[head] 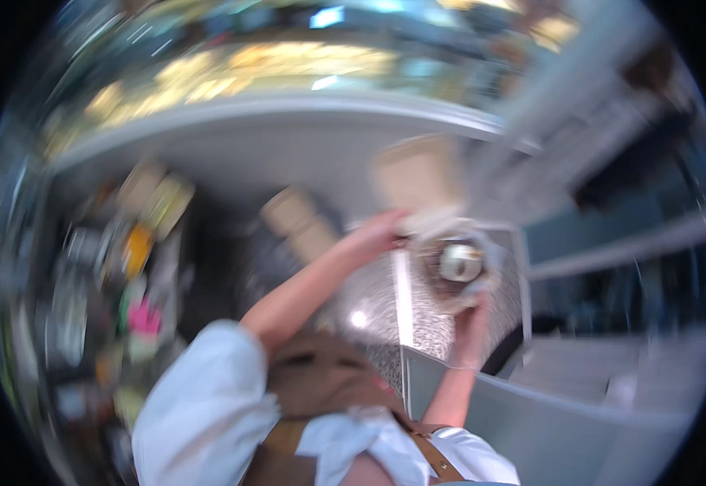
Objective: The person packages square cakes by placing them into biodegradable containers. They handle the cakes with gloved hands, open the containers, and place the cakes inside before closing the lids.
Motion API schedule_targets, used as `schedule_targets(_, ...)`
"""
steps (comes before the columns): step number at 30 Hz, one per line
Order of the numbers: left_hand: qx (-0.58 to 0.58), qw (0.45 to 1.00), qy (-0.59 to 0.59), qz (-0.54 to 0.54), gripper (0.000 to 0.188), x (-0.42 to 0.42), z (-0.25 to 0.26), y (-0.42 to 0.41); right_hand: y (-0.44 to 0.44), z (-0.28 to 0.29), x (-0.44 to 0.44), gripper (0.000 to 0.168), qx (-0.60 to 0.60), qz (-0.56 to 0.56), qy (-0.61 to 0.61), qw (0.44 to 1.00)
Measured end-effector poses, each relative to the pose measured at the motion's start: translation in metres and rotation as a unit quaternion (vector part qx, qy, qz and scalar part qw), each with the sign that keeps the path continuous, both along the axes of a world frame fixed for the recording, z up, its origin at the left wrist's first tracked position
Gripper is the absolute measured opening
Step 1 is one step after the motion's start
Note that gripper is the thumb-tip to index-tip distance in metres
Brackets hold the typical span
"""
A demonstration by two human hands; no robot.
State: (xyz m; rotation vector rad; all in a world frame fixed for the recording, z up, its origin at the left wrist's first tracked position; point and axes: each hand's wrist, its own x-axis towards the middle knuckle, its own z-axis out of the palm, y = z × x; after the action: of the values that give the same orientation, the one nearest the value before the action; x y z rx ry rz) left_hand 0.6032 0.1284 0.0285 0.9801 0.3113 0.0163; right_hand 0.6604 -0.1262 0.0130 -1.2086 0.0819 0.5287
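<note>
In front of me is a pale, open-topped bag or container (435,288), blurred by motion. A white round item (461,262), perhaps a cup or lid, sits inside it. My left hand (392,228) grips its far left rim, the fingers partly hidden by blur. At the near right side, my right hand (473,313) holds its edge. Just beyond my left hand, a tan cardboard-coloured box or bag (420,173) appears; whether it touches the hand or the held container I cannot tell.
Brown boxes (298,222) lie left of the speckled floor (371,291). A cluttered shelf or counter (128,273) runs along the left. Grey panels (571,413) stand at near right. A lit glass display (304,61) is at the back. A dark-clothed person (638,152) appears far right.
</note>
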Motion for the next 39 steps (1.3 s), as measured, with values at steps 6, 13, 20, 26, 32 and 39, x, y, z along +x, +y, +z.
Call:
schedule_targets(6, -0.027, 0.994, -0.052, 0.091, 0.049, -0.009, 0.012, -0.041, -0.030, 0.015, 0.043, 0.056, 0.144, 0.115, -0.003, 0.983)
schedule_targets(13, -0.004, 0.983, -0.053, 0.173, 0.057, -0.055, 0.023, -0.006, 0.036, -0.006, 0.065, 0.050, 0.255, 0.208, 0.097, 0.939)
schedule_targets(20, -0.080, 0.921, -0.108, 0.364, 0.049, -0.138, -0.045, 0.053, 0.058, -0.010, 0.065, 0.051, 0.239, 0.188, 0.095, 0.948)
schedule_targets(26, -0.108, 0.617, 0.040, 0.779, 0.030, -0.234, -0.158, 0.200, 0.069, 0.008, 0.024, 0.052, 0.154, 0.155, 0.016, 0.976)
schedule_targets(32, -0.119, 0.742, 0.065, 0.656, 0.046, -0.305, -0.218, 0.252, 0.089, -0.005, 0.014, 0.052, 0.206, 0.138, 0.028, 0.968)
schedule_targets(39, -0.058, 0.755, 0.160, 0.633, 0.030, -0.303, -0.242, 0.273, 0.090, -0.012, 0.000, 0.057, 0.202, 0.110, 0.038, 0.973)
